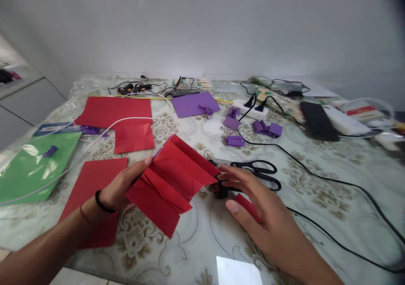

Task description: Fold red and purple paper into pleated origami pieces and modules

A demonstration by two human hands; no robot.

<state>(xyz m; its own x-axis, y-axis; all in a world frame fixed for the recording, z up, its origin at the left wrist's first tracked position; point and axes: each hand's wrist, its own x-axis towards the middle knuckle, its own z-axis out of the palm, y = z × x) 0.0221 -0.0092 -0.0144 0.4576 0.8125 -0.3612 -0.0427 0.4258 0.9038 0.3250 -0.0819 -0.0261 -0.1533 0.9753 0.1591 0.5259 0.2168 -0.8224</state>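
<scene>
A folded sheet of red paper (172, 175), creased into several panels, is held up above the table, tilted. My left hand (128, 177) grips its left side, the fingers mostly hidden behind it. At the paper's right corner my right hand (262, 217) is spread, thumb apart from the fingers; its fingertips are close to the edge, and I cannot tell if they touch. Black-handled scissors (261, 165) lie just beyond the right hand. A black and orange tool (221, 190), partly hidden, lies by the fingers, and a small red paper piece (248, 207) shows under that hand.
Red sheets (117, 110) and a green paper pack (34, 167) lie left. Behind are a purple sheet (196, 103), small folded purple pieces (234, 141) and a white power strip (251, 108). Black cable (303, 171) crosses the right side, near a black phone-like slab (319, 120).
</scene>
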